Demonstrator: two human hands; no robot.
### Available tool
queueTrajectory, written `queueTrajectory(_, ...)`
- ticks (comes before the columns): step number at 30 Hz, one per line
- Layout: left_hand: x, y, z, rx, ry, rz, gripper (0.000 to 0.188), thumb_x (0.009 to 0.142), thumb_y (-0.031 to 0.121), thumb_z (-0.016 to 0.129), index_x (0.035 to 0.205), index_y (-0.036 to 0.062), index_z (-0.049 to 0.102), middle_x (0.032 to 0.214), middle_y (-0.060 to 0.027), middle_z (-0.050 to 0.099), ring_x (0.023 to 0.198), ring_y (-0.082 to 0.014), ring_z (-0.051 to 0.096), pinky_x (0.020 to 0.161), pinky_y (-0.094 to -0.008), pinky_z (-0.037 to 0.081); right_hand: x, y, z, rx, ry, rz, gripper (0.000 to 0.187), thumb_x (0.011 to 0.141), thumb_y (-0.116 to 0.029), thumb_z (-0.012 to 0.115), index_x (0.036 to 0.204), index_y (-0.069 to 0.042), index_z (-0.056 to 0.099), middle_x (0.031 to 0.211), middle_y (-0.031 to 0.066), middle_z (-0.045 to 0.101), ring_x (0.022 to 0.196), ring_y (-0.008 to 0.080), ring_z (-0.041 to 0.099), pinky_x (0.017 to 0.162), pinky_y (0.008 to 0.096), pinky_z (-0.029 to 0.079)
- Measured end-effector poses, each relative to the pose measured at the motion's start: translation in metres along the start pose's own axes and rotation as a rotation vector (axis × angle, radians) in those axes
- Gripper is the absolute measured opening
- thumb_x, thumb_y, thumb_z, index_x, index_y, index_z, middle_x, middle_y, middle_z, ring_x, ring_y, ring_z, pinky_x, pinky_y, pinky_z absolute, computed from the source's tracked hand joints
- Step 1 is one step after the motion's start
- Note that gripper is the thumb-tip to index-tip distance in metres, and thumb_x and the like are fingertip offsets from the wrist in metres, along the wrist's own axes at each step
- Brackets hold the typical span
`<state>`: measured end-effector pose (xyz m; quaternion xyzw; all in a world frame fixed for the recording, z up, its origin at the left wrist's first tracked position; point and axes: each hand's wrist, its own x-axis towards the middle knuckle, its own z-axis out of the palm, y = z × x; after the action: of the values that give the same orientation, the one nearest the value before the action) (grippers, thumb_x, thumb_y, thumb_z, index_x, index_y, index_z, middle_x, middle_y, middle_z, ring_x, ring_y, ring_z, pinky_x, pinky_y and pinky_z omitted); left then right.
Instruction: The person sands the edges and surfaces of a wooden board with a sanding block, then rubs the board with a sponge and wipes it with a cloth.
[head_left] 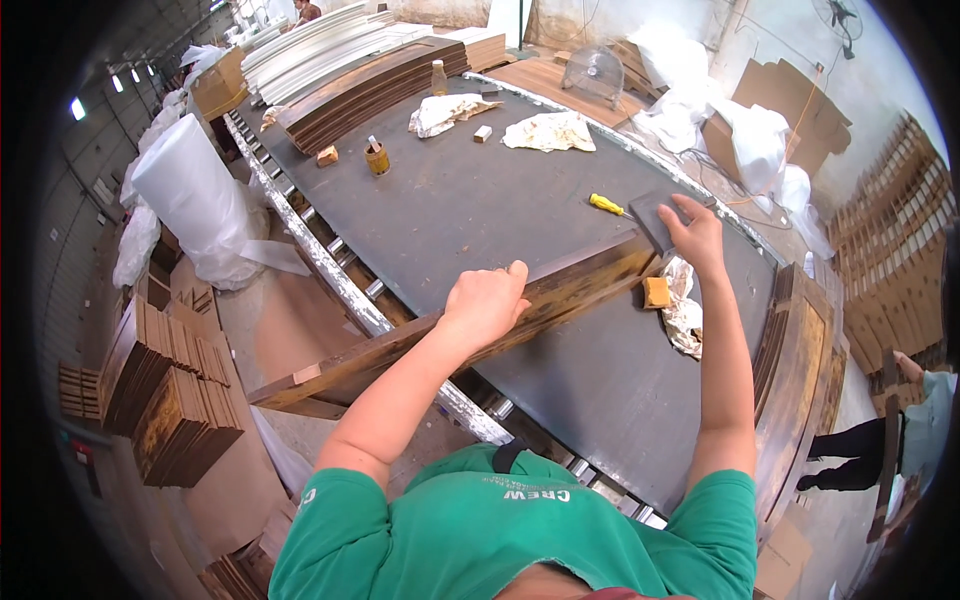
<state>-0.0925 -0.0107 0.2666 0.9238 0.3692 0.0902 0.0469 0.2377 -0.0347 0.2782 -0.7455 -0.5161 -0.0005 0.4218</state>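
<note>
My left hand (484, 310) is closed over the upper edge of a brown wooden panel (575, 285), which stands tilted on its edge across the table. The panel's near left end sticks out past the table's side. At its far right end, my right hand (696, 236) holds a dark grey flat pad (650, 218) between thumb and fingers, against or close beside the panel's corner. A screwdriver with a yellow handle (605, 204) lies just beyond the pad. Below my right hand are a yellow-orange block (656, 292) and a crumpled, stained white cloth (683, 325).
The dark tabletop (450, 220) rests over a roller conveyor (375, 290). On it are a small pot (376, 160), a bottle (439, 78), stained cloths (548, 131) and stacked brown panels (370, 100). More panels (795, 370) stand at right, near another person (925, 420).
</note>
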Motion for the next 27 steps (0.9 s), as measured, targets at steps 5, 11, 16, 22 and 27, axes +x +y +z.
queueTrajectory(5,-0.001,0.002,0.003,-0.003,-0.002,0.003,0.034,0.083,0.029,0.065,0.091,0.0027,0.045,0.075,-0.0162,0.064,0.073,-0.0352,0.064,0.063,-0.0442,0.051,-0.002,-0.006,0.001,0.059,-0.055,-0.020,0.045,0.078,-0.033,0.071,0.110,-0.002,0.066,0.102,0.0203,0.067,0.095,0.0284,0.066,0.084,0.0345,0.050)
queueTrajectory(11,-0.001,0.000,0.001,-0.007,-0.017,-0.012,0.034,0.083,0.030,0.065,0.092,0.0030,0.045,0.076,-0.0159,0.064,0.074,-0.0350,0.065,0.064,-0.0441,0.052,-0.002,-0.010,0.001,0.024,-0.074,0.017,0.045,0.077,-0.033,0.071,0.111,-0.003,0.066,0.100,0.0208,0.067,0.096,0.0298,0.065,0.085,0.0348,0.049)
queueTrajectory(16,-0.002,0.004,0.004,0.003,-0.002,0.001,0.035,0.083,0.030,0.065,0.094,0.0029,0.046,0.076,-0.0157,0.064,0.074,-0.0350,0.064,0.064,-0.0445,0.051,0.000,-0.001,-0.012,0.093,-0.082,0.032,0.045,0.076,-0.031,0.073,0.110,-0.003,0.067,0.099,0.0183,0.069,0.096,0.0256,0.065,0.083,0.0331,0.050)
queueTrajectory(22,0.001,0.002,-0.003,0.001,-0.043,-0.017,0.036,0.084,0.032,0.063,0.095,0.0030,0.046,0.078,-0.0157,0.064,0.074,-0.0358,0.064,0.064,-0.0455,0.050,-0.026,-0.003,-0.003,0.148,0.072,-0.025,0.042,0.078,-0.028,0.073,0.111,-0.003,0.065,0.101,0.0149,0.068,0.093,0.0217,0.063,0.083,0.0311,0.048)
queueTrajectory(27,0.004,-0.006,-0.005,0.015,-0.088,-0.054,0.038,0.084,0.035,0.063,0.095,0.0035,0.046,0.077,-0.0161,0.064,0.074,-0.0367,0.063,0.065,-0.0457,0.050,-0.069,0.052,-0.020,0.037,0.009,0.016,0.042,0.075,-0.025,0.076,0.109,-0.003,0.066,0.097,0.0155,0.068,0.088,0.0197,0.064,0.079,0.0312,0.049)
